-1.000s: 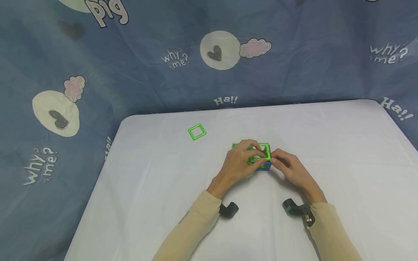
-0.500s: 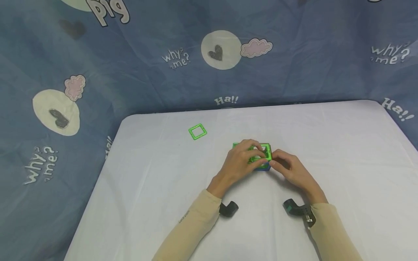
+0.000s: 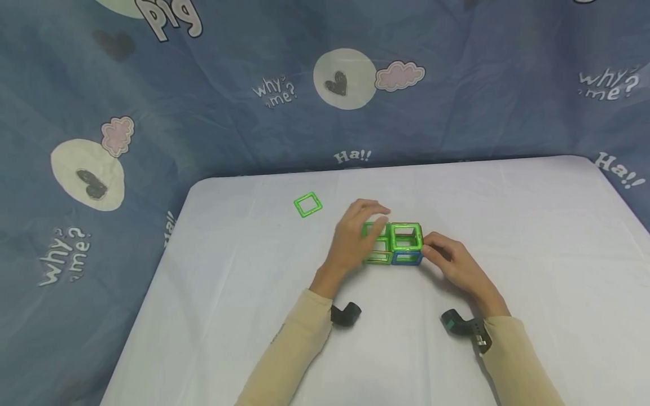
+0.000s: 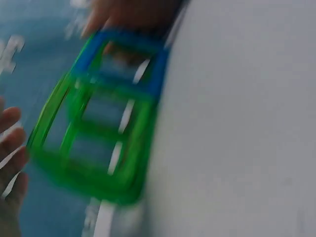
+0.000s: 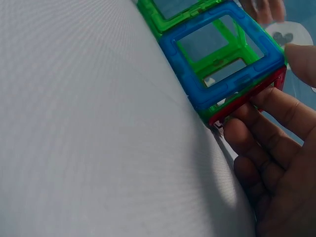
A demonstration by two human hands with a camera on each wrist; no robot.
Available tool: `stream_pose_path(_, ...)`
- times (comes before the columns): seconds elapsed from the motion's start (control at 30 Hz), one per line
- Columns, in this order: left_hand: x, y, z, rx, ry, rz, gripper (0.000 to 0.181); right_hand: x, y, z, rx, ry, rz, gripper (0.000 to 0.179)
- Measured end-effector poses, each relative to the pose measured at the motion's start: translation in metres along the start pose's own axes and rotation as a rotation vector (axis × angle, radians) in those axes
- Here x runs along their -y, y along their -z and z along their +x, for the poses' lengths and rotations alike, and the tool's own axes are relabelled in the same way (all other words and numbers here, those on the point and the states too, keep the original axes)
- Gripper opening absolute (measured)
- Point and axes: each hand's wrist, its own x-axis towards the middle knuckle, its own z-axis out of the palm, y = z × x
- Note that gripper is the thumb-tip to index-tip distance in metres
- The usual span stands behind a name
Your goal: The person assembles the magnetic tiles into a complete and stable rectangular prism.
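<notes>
A box of square magnetic tiles, two cells wide, stands on the white table. Its right cell has a green top tile (image 3: 407, 249), a blue front tile (image 3: 407, 259) and a red side tile (image 5: 248, 98); the left cell is green. My left hand (image 3: 350, 239) hovers over the left cell, fingers spread and nothing in them, hiding part of it. In the left wrist view its fingertips stand clear of the green tiles (image 4: 94, 182). My right hand (image 3: 454, 264) touches the box's right side, fingertips against the red tile and thumb near the upper edge.
A loose green square tile (image 3: 307, 204) lies flat on the table (image 3: 238, 282), back left of the box. A blue printed cloth (image 3: 228, 113) hangs behind the table and down its left side. Black wrist cameras (image 3: 347, 314) sit by both sleeves.
My left hand has let go of the right cell and moved left and back, uncovering the green top and blue front. My right hand and the loose green tile stay in place.
</notes>
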Motion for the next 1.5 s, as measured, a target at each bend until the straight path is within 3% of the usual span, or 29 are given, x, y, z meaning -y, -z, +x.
stream_pose_path(0.13,0.03,0.025,0.002,-0.15,0.12,0.031,0.019,0.0,0.001,0.001,-0.007,-0.002,-0.01,0.017)
stream_pose_path(0.23,0.051,0.042,-0.002,-0.194,0.236,0.062,0.02,0.0,0.001,0.001,-0.009,-0.004,-0.011,0.017)
stream_pose_path(0.37,0.072,0.057,-0.01,-0.188,0.344,0.063,0.023,0.001,0.0,0.0,-0.007,-0.012,0.008,0.016)
stream_pose_path(0.6,0.096,0.07,-0.022,-0.176,0.448,0.113,0.028,0.002,-0.002,0.002,-0.002,-0.017,-0.004,0.015)
stream_pose_path(0.73,0.104,0.069,-0.027,-0.058,0.533,0.186,0.039,0.002,-0.001,0.002,0.001,-0.035,-0.006,0.015)
stream_pose_path(0.83,0.109,0.067,-0.03,0.033,0.56,0.249,0.046,0.003,-0.001,0.002,0.001,-0.039,0.001,0.016)
stream_pose_path(0.9,0.11,0.066,-0.032,0.057,0.554,0.275,0.045,0.003,-0.001,0.002,-0.001,-0.041,0.007,0.016)
stream_pose_path(1.1,0.11,0.067,-0.033,0.052,0.564,0.269,0.027,0.002,-0.003,0.002,0.007,-0.059,0.004,0.017)
stream_pose_path(1.5,0.11,0.067,-0.032,0.034,0.571,0.245,0.016,0.004,-0.005,0.0,-0.015,-0.034,0.003,0.016)
